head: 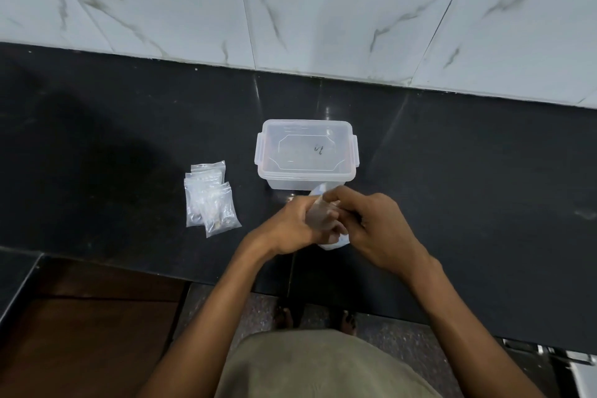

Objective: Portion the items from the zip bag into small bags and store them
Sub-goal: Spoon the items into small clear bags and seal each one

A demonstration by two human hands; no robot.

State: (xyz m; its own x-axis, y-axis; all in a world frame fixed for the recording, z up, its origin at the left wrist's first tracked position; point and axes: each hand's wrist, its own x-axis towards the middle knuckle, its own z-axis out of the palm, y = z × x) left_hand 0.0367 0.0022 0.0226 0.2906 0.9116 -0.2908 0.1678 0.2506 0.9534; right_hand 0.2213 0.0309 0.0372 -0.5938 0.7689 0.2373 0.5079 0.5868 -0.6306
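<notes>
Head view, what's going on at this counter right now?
A person stands at a black counter, both hands working a clear plastic bag just in front of a lidded clear container. The left hand and right hand both grip it. A small pile of filled small bags lies to the left. What the held bag contains cannot be made out.

The person is wearing an olive-drab top [323,368], plain cloth, no print or logo showing. Both forearms are running bare up to the left hand [290,229] and the right hand [374,223], with no sleeves, rings, watch or gloves showing. Below, 2 bare feet [347,321] are peeking out on speckled flooring.
</notes>
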